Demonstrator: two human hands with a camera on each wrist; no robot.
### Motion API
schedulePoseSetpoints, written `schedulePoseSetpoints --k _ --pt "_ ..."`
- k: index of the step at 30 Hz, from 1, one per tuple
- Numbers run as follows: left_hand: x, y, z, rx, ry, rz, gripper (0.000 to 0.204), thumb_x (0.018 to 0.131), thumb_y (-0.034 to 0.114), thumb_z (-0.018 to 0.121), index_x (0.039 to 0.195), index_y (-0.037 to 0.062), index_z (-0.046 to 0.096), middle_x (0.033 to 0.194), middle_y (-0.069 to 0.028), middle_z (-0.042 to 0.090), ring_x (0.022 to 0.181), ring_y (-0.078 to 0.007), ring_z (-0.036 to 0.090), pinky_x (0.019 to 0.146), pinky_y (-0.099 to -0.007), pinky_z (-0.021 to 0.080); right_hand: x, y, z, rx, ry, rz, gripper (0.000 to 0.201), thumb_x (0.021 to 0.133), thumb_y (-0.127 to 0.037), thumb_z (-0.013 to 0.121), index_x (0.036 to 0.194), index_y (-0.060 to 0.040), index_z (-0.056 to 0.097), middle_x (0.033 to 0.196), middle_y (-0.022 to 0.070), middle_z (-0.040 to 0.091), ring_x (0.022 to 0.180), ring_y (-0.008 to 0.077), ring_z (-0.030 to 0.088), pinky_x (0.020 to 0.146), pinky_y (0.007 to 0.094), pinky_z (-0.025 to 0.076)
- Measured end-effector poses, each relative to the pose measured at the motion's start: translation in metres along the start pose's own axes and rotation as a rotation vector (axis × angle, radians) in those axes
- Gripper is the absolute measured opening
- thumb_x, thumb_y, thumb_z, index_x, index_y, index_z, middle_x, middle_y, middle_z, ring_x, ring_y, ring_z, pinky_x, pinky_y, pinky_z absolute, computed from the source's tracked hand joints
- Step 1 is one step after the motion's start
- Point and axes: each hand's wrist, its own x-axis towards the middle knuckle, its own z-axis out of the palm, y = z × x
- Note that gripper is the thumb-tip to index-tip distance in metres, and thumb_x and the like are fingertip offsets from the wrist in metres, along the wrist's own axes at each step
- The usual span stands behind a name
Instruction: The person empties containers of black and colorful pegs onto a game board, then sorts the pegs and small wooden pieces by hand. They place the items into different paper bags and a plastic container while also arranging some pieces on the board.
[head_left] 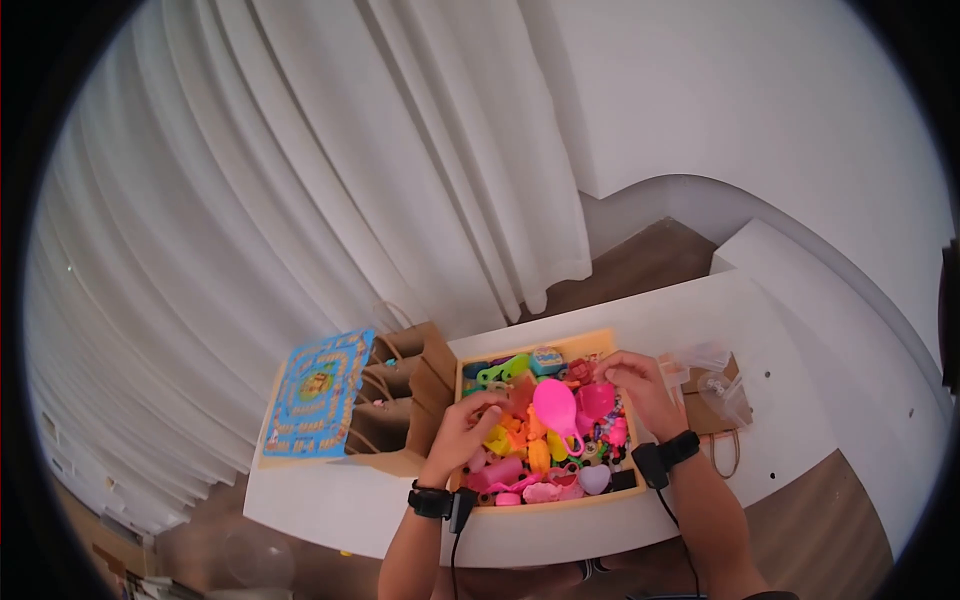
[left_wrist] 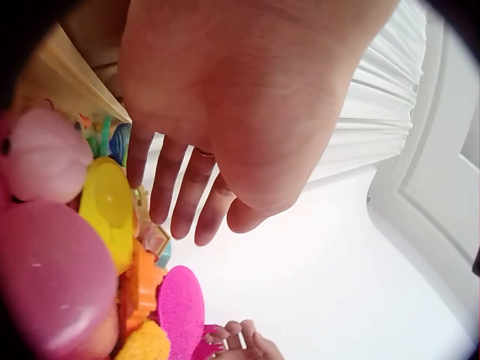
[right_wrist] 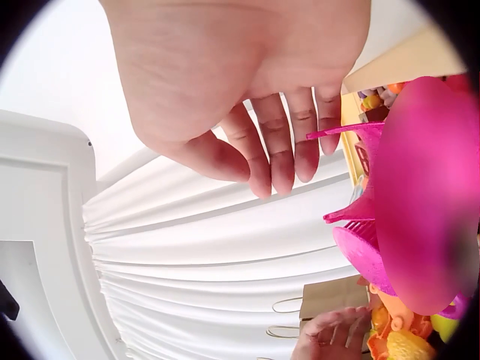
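A wooden box (head_left: 548,508) full of small colourful toys stands on the white table. My left hand (head_left: 462,432) hovers over its left side, fingers extended and holding nothing. Below that hand in the left wrist view are a yellow piece (left_wrist: 107,214), a glossy pink rounded toy (left_wrist: 56,274) and an orange piece (left_wrist: 141,289). My right hand (head_left: 640,388) is over the box's right rim, its fingers loosely extended beside a bright pink cup-like toy (head_left: 597,400). On the pile between both hands lies a hot-pink oval toy (head_left: 556,405) with a looped handle.
Left of the box stands a brown paper carrier (head_left: 425,380) with compartments, a blue printed game board (head_left: 318,392) against it. To the right, clear plastic containers (head_left: 722,390) lie on a brown paper bag (head_left: 708,412). White curtains (head_left: 300,180) hang behind the table.
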Motion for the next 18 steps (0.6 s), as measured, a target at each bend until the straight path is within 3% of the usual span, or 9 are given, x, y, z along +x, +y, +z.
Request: schedulePoseSetpoints --k 5,7,8,10,11,13,18 --pt "0.022 -0.001 0.0 -0.196 -0.042 -0.042 0.013 0.103 0.007 0.06 0.103 -0.0029 0.068 0.102 -0.0034 0.069 0.101 -0.0116 0.061 0.096 -0.0278 0.047 -0.005 0.002 0.001 -0.076 0.025 -0.015 0.017 0.098 -0.007 0.059 0.104 0.0018 0.073 0.102 0.0084 0.074 0.102 0.0167 0.068 0.093 0.0304 0.051" --pt "0.021 0.004 0.006 -0.291 0.023 -0.065 0.015 0.104 0.01 0.058 0.1 -0.001 0.068 0.09 -0.0003 0.064 0.088 -0.0075 0.058 0.082 -0.0238 0.047 -0.002 0.007 -0.001 -0.038 -0.003 -0.01 0.018 0.098 -0.007 0.059 0.104 0.0017 0.073 0.102 0.0077 0.074 0.101 0.0165 0.068 0.094 0.0305 0.051" --pt "0.019 0.0 0.003 -0.306 0.018 -0.057 0.015 0.104 0.01 0.058 0.1 -0.001 0.068 0.09 -0.0003 0.064 0.088 -0.0075 0.058 0.082 -0.0238 0.047 -0.002 0.007 -0.003 -0.029 -0.006 0.008 0.018 0.096 -0.007 0.06 0.104 0.0022 0.073 0.103 0.0082 0.073 0.102 0.0166 0.067 0.096 0.0311 0.05" --pt "0.016 -0.01 -0.006 -0.431 0.015 -0.159 0.017 0.105 0.012 0.058 0.094 0.0023 0.066 0.078 0.0039 0.054 0.073 -0.0032 0.048 0.065 -0.0209 0.038 -0.004 0.008 -0.003 -0.039 0.003 0.009 0.018 0.096 -0.006 0.059 0.104 0.0026 0.073 0.103 0.009 0.073 0.103 0.017 0.066 0.096 0.0315 0.049" --pt "0.018 -0.013 -0.005 -0.45 0.018 -0.156 0.017 0.105 0.012 0.058 0.094 0.0023 0.066 0.078 0.0039 0.054 0.073 -0.0032 0.048 0.065 -0.0209 0.038 -0.003 0.008 -0.003 -0.031 0.005 0.018 0.019 0.095 -0.006 0.059 0.104 0.0031 0.073 0.104 0.0098 0.073 0.103 0.0175 0.066 0.097 0.0318 0.048" --pt "0.01 -0.02 -0.004 -0.5 0.054 -0.169 0.019 0.105 0.013 0.057 0.089 0.0047 0.063 0.071 0.0068 0.045 0.064 -0.0014 0.037 0.057 -0.0216 0.028 -0.004 0.004 -0.003 -0.046 -0.002 0.027 0.02 0.094 -0.007 0.059 0.104 0.0037 0.073 0.104 0.011 0.073 0.104 0.0185 0.066 0.097 0.0322 0.048" --pt "0.005 -0.023 -0.006 -0.471 0.115 -0.116 0.024 0.104 0.012 0.059 0.081 0.006 0.056 0.068 0.0068 0.046 0.063 -0.0019 0.041 0.057 -0.0212 0.033 0.0 0.004 -0.001 -0.007 0.033 0.033 0.022 0.09 -0.009 0.059 0.1 0.0055 0.072 0.104 0.014 0.073 0.105 0.0215 0.066 0.099 0.0332 0.047"
